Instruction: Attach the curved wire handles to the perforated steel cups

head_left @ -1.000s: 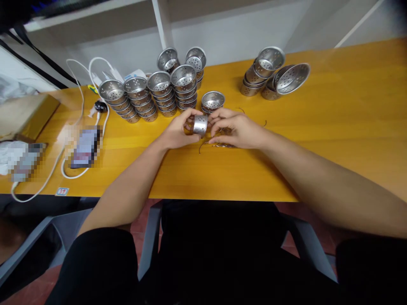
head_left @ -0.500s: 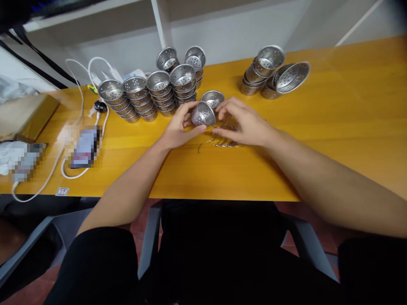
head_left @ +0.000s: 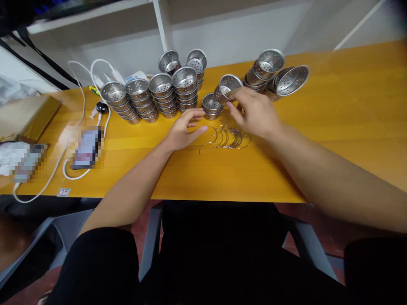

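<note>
1. The right hand (head_left: 254, 113) held a perforated steel cup (head_left: 226, 86) by its rim, thumb and fingertips clamped on the edge.
2. That cup was lifted off the tabletop and tilted, its open mouth turned toward the camera so that the holes in its bottom showed.
3. It hung just above and to the right of a short stack of cups (head_left: 212, 103), between that stack and the group of cups farther right. Whether it touched the short stack could not be told.
4. The left hand (head_left: 183, 127) lay palm down on the wooden table (head_left: 333, 127), fingers loosely apart and holding nothing. Its fingertips were near the short stack and near the left end of the wire pile.
5. A pile of curved wire hooks (head_left: 228, 137) lay flat on the table between the two hands, just in front of the right hand.
6. To the left stood a row of tall cup stacks (head_left: 143, 98), packed side by side, with two more stacks (head_left: 182, 63) behind them by the wall.
7. To the right sat another cluster of stacked cups (head_left: 263, 70), and one larger perforated bowl (head_left: 291, 79) leaned on its side against them.
8. At the table's left end lay a phone (head_left: 85, 146), its screen blurred, with a white cable (head_left: 84, 98) looping around it. A cardboard box (head_left: 27, 114) sat at the far edge.
9. Both bare forearms reached in from below, over the front edge of the table.
</note>
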Tool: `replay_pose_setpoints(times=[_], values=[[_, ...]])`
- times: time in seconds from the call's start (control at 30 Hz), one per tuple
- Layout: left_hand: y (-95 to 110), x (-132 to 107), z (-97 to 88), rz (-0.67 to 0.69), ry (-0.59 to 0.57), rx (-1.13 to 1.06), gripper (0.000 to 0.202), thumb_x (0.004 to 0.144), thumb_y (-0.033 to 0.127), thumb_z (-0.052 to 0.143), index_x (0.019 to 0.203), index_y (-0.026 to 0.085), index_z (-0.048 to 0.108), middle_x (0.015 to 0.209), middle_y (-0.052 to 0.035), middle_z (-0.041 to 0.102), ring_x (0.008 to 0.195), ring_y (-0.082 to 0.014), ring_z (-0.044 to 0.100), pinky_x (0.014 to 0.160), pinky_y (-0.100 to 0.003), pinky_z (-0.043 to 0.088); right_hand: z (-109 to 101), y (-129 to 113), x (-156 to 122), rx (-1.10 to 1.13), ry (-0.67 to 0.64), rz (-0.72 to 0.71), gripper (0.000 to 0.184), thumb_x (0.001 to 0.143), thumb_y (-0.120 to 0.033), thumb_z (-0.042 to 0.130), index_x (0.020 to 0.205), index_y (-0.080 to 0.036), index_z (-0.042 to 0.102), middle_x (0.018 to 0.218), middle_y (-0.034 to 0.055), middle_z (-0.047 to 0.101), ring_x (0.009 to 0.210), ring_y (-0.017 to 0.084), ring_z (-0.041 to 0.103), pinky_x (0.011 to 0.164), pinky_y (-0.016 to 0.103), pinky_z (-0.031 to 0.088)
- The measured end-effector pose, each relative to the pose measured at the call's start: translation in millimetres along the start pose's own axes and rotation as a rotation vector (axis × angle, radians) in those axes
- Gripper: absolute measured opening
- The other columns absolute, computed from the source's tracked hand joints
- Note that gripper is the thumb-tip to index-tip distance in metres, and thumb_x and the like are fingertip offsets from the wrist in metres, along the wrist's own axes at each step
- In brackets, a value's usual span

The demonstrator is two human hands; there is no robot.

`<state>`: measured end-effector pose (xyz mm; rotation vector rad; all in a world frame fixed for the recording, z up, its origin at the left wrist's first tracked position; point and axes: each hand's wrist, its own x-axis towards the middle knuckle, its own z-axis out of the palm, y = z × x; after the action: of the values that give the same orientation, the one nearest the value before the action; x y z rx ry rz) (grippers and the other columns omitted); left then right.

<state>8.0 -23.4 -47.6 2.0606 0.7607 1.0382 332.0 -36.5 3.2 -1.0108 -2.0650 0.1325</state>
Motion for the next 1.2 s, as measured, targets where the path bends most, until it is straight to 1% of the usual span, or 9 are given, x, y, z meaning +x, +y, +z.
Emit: replay_pose_setpoints(times=[0.2, 0.5, 0.67, 0.83, 0.93, 1.0, 1.07, 1.13, 1.2], values=[[3.0, -2.9, -2.0, 0.034, -0.044, 0.039, 0.048, 0.115, 0.055, 0.089, 0.152, 0.026, 0.081, 0.178, -0.0196, 0.073, 0.154, -0.0325, 0.082, 0.132, -0.053, 0.072, 12.9, 12.6, 20.3, -0.129, -0.117, -0.089, 0.044, 0.128, -0.063, 0.053, 0.125, -0.027, 0.078, 0.127, 0.0184, 0.086, 0.108, 0.043, 0.083, 0.096, 0.062, 0.069], [-3.8, -1.9, 0.7, 0.11, -0.068, 0.021, 0.064, 0.117, 0.078, 0.083, 0.149, 0.022, 0.084, 0.18, -0.0274, 0.072, 0.163, -0.0388, 0.079, 0.141, -0.063, 0.066, 52.9, 48.1, 42.5, -0.085, -0.122, -0.042, 0.047, 0.121, -0.078, 0.06, 0.108, -0.035, 0.073, 0.108, 0.0122, 0.081, 0.092, 0.04, 0.075, 0.09, 0.063, 0.066], [-7.6, -1.1, 1.0, 0.093, -0.078, 0.034, 0.063, 0.115, 0.081, 0.083, 0.146, 0.026, 0.084, 0.178, -0.0229, 0.073, 0.166, -0.0381, 0.077, 0.141, -0.062, 0.067, 58.9, 54.9, 64.1, -0.065, -0.167, -0.025, 0.05, 0.117, -0.083, 0.067, 0.101, -0.035, 0.071, 0.111, 0.0123, 0.084, 0.099, 0.042, 0.077, 0.097, 0.067, 0.067], [-5.8, -1.4, -1.8, 0.101, -0.064, 0.053, 0.064, 0.116, 0.081, 0.081, 0.146, 0.025, 0.084, 0.177, -0.0246, 0.074, 0.166, -0.0381, 0.077, 0.14, -0.062, 0.067, 22.3, 20.2, 69.7, -0.048, -0.173, -0.008, 0.054, 0.116, -0.086, 0.078, 0.115, -0.032, 0.078, 0.114, 0.013, 0.086, 0.116, 0.043, 0.079, 0.112, 0.066, 0.068], [-2.4, -2.1, -3.1, 0.106, -0.068, 0.061, 0.064, 0.117, 0.08, 0.082, 0.147, 0.023, 0.084, 0.177, -0.0267, 0.074, 0.165, -0.0396, 0.078, 0.14, -0.063, 0.067, -22.5, 17.7, 63.1, -0.131, 0.034, 0.088, 0.05, 0.129, -0.077, 0.064, 0.129, -0.028, 0.077, 0.137, 0.0176, 0.084, 0.134, 0.042, 0.079, 0.125, 0.067, 0.065], [-1.2, -2.2, -3.1, 0.115, -0.065, 0.062, 0.064, 0.117, 0.08, 0.081, 0.147, 0.023, 0.084, 0.176, -0.0265, 0.075, 0.164, -0.0396, 0.078, 0.139, -0.063, 0.067, -47.8, 39.0, 54.8, -0.195, 0.213, 0.137, 0.052, 0.13, -0.081, 0.062, 0.126, -0.031, 0.077, 0.141, 0.0184, 0.08, 0.139, 0.046, 0.075, 0.126, 0.074, 0.062], [-1.5, -1.9, -2.5, 0.121, -0.061, 0.071, 0.062, 0.118, 0.079, 0.081, 0.147, 0.024, 0.085, 0.175, -0.025, 0.075, 0.164, -0.0385, 0.078, 0.139, -0.063, 0.067, -61.8, 72.3, 44.6, -0.196, 0.277, 0.166, 0.058, 0.122, -0.092, 0.071, 0.129, -0.034, 0.081, 0.139, 0.018, 0.077, 0.137, 0.048, 0.073, 0.126, 0.078, 0.061], [-2.9, -1.3, -2.1, 0.114, -0.059, 0.086, 0.06, 0.118, 0.078, 0.081, 0.148, 0.025, 0.085, 0.175, -0.0228, 0.076, 0.164, -0.0372, 0.077, 0.14, -0.062, 0.067, -63.9, 103.3, 34.9, -0.213, 0.246, 0.22, 0.068, 0.111, -0.102, 0.079, 0.121, -0.036, 0.084, 0.132, 0.0192, 0.076, 0.128, 0.049, 0.072, 0.123, 0.081, 0.061], [-4.1, -0.7, -2.3, 0.108, -0.06, 0.09, 0.059, 0.117, 0.076, 0.082, 0.147, 0.026, 0.084, 0.174, -0.0215, 0.076, 0.162, -0.0363, 0.078, 0.14, -0.061, 0.067, -59.0, 120.0, 28.9, -0.238, 0.181, 0.279, 0.068, 0.112, -0.101, 0.078, 0.114, -0.034, 0.086, 0.128, 0.0197, 0.077, 0.123, 0.048, 0.072, 0.123, 0.083, 0.059]])
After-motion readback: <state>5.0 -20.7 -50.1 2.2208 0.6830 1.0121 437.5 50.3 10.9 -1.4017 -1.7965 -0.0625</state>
